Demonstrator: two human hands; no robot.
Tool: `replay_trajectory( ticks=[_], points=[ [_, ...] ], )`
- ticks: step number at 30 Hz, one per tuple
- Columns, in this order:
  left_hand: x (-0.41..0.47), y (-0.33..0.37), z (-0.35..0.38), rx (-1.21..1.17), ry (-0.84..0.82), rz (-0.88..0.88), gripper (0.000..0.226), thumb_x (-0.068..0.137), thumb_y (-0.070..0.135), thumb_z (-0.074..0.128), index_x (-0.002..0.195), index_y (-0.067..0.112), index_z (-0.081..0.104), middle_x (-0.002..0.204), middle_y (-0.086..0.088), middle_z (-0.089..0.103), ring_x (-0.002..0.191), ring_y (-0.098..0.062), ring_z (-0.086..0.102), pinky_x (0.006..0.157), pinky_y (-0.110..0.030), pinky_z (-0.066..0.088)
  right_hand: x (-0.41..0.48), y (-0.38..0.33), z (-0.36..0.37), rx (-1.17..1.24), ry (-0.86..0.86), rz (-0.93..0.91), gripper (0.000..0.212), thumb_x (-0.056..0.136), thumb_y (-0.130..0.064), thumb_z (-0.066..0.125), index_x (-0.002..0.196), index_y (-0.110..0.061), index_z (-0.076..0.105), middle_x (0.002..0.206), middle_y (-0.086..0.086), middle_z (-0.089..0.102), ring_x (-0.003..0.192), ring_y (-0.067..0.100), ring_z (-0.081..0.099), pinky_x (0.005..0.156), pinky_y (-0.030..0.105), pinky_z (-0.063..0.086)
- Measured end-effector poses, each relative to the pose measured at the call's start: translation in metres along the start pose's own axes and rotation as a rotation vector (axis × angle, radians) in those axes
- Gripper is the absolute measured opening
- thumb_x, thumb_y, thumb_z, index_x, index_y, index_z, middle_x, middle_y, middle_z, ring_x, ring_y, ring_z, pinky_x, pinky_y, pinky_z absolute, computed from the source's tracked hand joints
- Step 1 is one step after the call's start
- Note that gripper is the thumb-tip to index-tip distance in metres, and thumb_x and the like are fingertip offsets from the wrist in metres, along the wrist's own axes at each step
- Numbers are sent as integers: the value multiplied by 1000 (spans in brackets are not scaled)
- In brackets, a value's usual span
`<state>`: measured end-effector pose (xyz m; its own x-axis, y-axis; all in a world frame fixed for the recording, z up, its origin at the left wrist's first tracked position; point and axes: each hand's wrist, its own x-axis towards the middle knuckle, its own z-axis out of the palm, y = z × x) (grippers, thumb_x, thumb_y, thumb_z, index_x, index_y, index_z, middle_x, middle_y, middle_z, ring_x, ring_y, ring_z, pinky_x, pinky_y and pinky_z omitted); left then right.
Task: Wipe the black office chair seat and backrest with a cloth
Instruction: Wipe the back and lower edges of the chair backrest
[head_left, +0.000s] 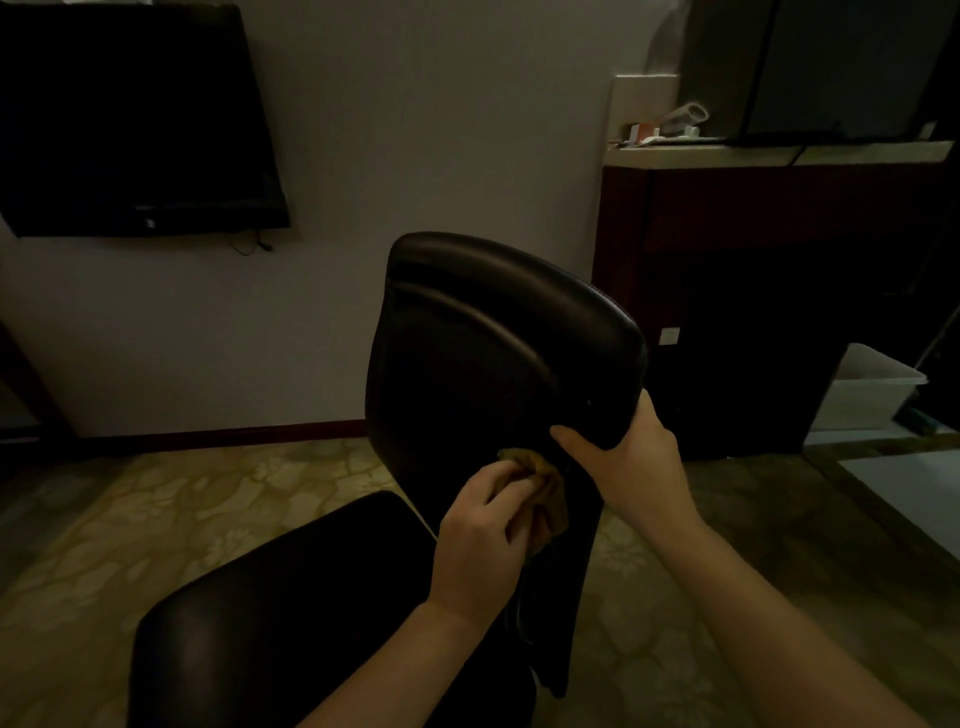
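Presently the right grip (623, 452) is closed around the lower right edge of the backrest (493, 353), probably to stop the chair swivelling. Just left of it, the left grip (483, 525) bunches the yellowish cloth (550, 493) against the backrest's lower part. The seat (291, 597) lies below-left of the backrest. Dim light hides any dirt; the chair base is out of view

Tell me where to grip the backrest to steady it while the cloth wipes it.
Take the backrest by its right side edge, low down, coming in from the right, as the right hand does: thumb on the near face, fingers wrapped behind. That edge is rounded and slim enough to wrap, and it lies clear of the cloth under the left hand.
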<state>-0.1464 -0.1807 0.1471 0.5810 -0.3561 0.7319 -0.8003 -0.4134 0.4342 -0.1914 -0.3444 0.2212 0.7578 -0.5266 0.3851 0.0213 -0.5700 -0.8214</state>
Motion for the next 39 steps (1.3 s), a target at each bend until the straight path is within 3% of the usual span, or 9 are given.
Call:
replay_trajectory(
  ticks=[3, 8, 12, 15, 18, 21, 28, 32, 39],
  points=[
    [6, 11, 1, -25, 25, 7, 30, 92, 19, 56, 116, 14, 72, 123, 0, 62, 114, -15, 61, 96, -31, 53, -2, -1, 1, 2, 40, -2, 57, 70, -55, 79, 113, -33, 49, 97, -19, 60, 84, -5, 58, 56, 10, 45],
    [-17, 4, 7, -50, 29, -34, 25, 92, 14, 62, 115, 13, 71, 125, -1, 60, 116, -15, 60, 95, -31, 54, -13, -2, 3, 13, 75, 9, 51, 74, -51, 79, 109, -35, 46, 93, -22, 57, 75, -12, 55, 50, 2, 42],
    [-49, -3, 8, -69, 13, -91, 28, 96, 26, 53, 112, 13, 71, 124, 1, 60, 111, -12, 61, 90, -29, 55, -21, 2, 4, 22, 33, 22, 48, 77, -52, 75, 113, -34, 51, 97, -20, 60, 80, -8, 57, 51, 8, 44],
    [-49, -3, 1, -51, -24, -98, 30, 94, 26, 53, 113, 13, 72, 123, 1, 60, 109, -12, 62, 89, -29, 55, -17, 2, 5, 46, -30, 29, 43, 77, -54, 73, 113, -35, 60, 99, -17, 66, 90, 0, 63, 68, 20, 53],
    [-31, 0, -7, -23, -40, -87, 29, 92, 20, 58, 117, 13, 71, 123, 0, 61, 110, -14, 62, 91, -32, 55, -16, 0, 3, 53, -65, 58, 39, 78, -55, 72, 110, -36, 62, 97, -16, 67, 89, 3, 64, 74, 30, 57],
    [-14, 11, -12, -26, -35, -53, 30, 91, 10, 64, 120, 12, 69, 123, 0, 61, 110, -14, 62, 94, -31, 54, -21, -2, 1, 43, -35, 80, 36, 79, -56, 71, 108, -35, 63, 95, -15, 68, 88, 3, 63, 74, 30, 57],
    [-36, 8, -10, -31, -38, -55, 29, 89, 7, 69, 117, 13, 71, 124, 0, 62, 111, -14, 62, 91, -33, 56, -39, -3, 3, 62, 33, 68, 29, 82, -50, 71, 106, -35, 62, 91, -17, 67, 82, -2, 63, 61, 15, 48],
    [-63, 0, -10, -54, -71, -127, 26, 89, 7, 70, 114, 14, 71, 122, 1, 62, 107, -12, 63, 87, -31, 57, -42, -3, 4, 84, 22, 65, 28, 84, -47, 71, 106, -32, 62, 91, -15, 67, 81, -3, 64, 60, 14, 48],
    [-27, 11, -18, -37, -36, -58, 33, 87, 2, 69, 119, 10, 71, 123, -2, 63, 110, -16, 63, 94, -33, 55, -38, -3, 7, 53, 45, 52, 34, 82, -52, 70, 108, -33, 62, 93, -16, 66, 86, 0, 63, 66, 21, 51]
  ],
)
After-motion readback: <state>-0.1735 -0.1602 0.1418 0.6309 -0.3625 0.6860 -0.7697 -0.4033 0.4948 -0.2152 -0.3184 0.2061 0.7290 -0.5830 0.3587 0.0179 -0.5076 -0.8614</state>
